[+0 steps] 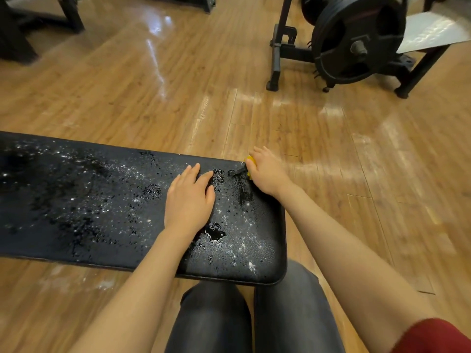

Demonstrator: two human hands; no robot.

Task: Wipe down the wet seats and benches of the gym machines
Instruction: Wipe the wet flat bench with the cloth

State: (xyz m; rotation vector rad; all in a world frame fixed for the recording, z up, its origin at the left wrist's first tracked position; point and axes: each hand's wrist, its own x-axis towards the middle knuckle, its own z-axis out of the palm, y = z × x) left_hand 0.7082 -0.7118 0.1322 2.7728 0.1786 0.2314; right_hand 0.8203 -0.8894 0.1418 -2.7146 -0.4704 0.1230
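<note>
A long black padded bench (76, 200) runs across the lower left, covered with water droplets and small puddles. My left hand (190, 197) lies flat on the wet pad near its right end, fingers together, holding nothing. My right hand (265, 171) is at the bench's far right corner, closed on a yellow tool (250, 161) that is mostly hidden under the palm. A short dark blade (237, 171) sticks out of it onto the pad, like a small squeegee.
Wooden plank floor (331, 149) surrounds the bench. A black rack with weight plates (356, 39) stands at the back right, beside a white panel (433, 29). Dark machine bases (23, 26) sit at the back left. My knees in dark trousers (254, 322) are under the bench's near edge.
</note>
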